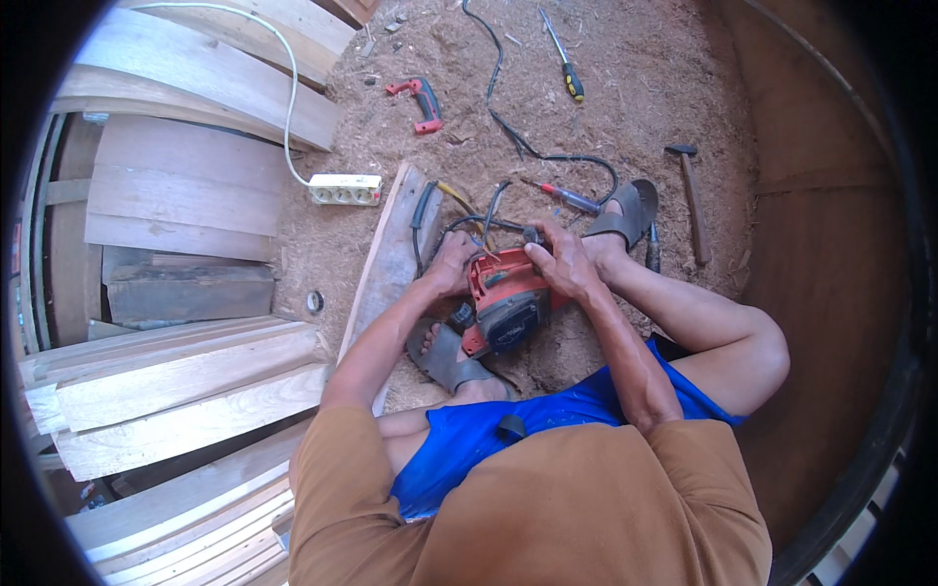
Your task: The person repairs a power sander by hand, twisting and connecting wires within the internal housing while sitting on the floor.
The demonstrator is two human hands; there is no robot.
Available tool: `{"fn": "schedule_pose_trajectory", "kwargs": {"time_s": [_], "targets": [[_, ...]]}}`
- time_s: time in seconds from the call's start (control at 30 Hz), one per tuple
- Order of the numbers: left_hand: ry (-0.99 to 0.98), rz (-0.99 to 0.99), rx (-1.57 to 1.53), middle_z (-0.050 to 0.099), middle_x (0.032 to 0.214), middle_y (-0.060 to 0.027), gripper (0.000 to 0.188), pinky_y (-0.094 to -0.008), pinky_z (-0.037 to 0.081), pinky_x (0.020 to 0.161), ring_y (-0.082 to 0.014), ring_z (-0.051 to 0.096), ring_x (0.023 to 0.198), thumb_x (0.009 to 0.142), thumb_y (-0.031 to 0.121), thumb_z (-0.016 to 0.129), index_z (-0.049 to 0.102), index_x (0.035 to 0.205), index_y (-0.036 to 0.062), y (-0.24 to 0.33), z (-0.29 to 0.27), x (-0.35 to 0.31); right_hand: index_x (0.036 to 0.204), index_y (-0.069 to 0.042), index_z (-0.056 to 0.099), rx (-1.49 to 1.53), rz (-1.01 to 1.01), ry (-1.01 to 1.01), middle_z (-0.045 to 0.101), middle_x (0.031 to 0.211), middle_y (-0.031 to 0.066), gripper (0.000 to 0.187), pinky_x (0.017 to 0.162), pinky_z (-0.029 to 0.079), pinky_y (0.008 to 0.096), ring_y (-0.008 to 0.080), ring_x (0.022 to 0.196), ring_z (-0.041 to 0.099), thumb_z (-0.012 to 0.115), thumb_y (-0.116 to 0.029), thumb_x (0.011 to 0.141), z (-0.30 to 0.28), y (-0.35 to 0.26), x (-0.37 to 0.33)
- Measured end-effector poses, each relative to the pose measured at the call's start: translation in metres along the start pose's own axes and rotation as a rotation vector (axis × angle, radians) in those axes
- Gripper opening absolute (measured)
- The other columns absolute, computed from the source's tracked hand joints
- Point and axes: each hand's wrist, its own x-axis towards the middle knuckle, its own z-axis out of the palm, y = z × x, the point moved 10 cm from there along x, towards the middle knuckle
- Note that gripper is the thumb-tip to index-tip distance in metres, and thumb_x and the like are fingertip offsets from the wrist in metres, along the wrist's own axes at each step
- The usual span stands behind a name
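A red and black electric planer (510, 305) sits between my feet, its handle opened so that the inside shows. My left hand (455, 260) is closed at its left end, by the loose wires; the fingertips are partly hidden. My right hand (567, 262) grips its far right end, thumb and forefinger around a dark knob-like part (532, 234). A black cable (503, 122) and a yellowish wire (457, 198) run near the tool. Beyond lies a detached red and black handle cover (428, 105). A screwdriver with a red and clear handle (570, 197) rests near my right foot.
A plank (386, 259) lies left of the planer. A white power strip (345, 189), a black and yellow screwdriver (572, 82) and a hammer (693, 200) lie on the sawdust-covered ground. Stacked boards (186, 376) fill the left side; a brown panel (826, 283) stands at right.
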Motion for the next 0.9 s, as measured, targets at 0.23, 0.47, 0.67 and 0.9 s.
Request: {"fn": "schedule_pose_trajectory", "kwargs": {"time_s": [0.23, 0.47, 0.67, 0.9], "targets": [[0.26, -0.674, -0.801, 0.067, 0.107, -0.0092, 0.009, -0.0296, 0.051, 0.084, -0.0126, 0.06, 0.086, 0.097, 0.008, 0.059, 0.062, 0.1, 0.0003, -0.059, 0.007, -0.014, 0.126, 0.003, 0.059, 0.168, 0.07, -0.007, 0.07, 0.11, 0.0227, 0.045, 0.093, 0.052, 0.0419, 0.0331, 0.105, 0.068, 0.066, -0.02, 0.089, 0.01, 0.02, 0.002], [0.445, -0.458, -0.634, 0.068, 0.091, -0.005, 0.013, -0.0278, 0.05, 0.076, -0.011, 0.06, 0.08, 0.096, 0.012, 0.06, 0.063, 0.1, -0.0005, -0.02, -0.062, 0.009, 0.125, 0.003, 0.06, 0.231, 0.0, 0.051, 0.069, 0.111, 0.0239, 0.043, 0.094, 0.053, 0.0398, 0.0302, 0.105, 0.069, 0.068, -0.018, 0.088, 0.003, 0.008, -0.003], [0.313, -0.411, -0.451, 0.065, 0.083, -0.0045, 0.012, -0.0283, 0.05, 0.072, -0.0106, 0.06, 0.079, 0.094, 0.013, 0.062, 0.063, 0.092, 0.0009, 0.01, -0.138, 0.033, 0.129, 0.002, 0.057, -0.03, -0.149, 0.071, 0.07, 0.104, 0.0198, 0.05, 0.086, 0.055, 0.0399, 0.0297, 0.097, 0.069, 0.072, -0.018, 0.086, -0.004, -0.014, -0.007], [0.081, -0.459, -0.11, 0.062, 0.083, -0.0002, 0.013, -0.0253, 0.046, 0.069, -0.0066, 0.054, 0.076, 0.095, 0.012, 0.066, 0.057, 0.091, 0.004, 0.07, -0.231, 0.02, 0.124, 0.0, 0.057, 0.027, -0.097, 0.041, 0.066, 0.092, 0.0176, 0.051, 0.079, 0.052, 0.0434, 0.0321, 0.086, 0.066, 0.077, -0.022, 0.083, 0.004, -0.039, -0.014]]}}
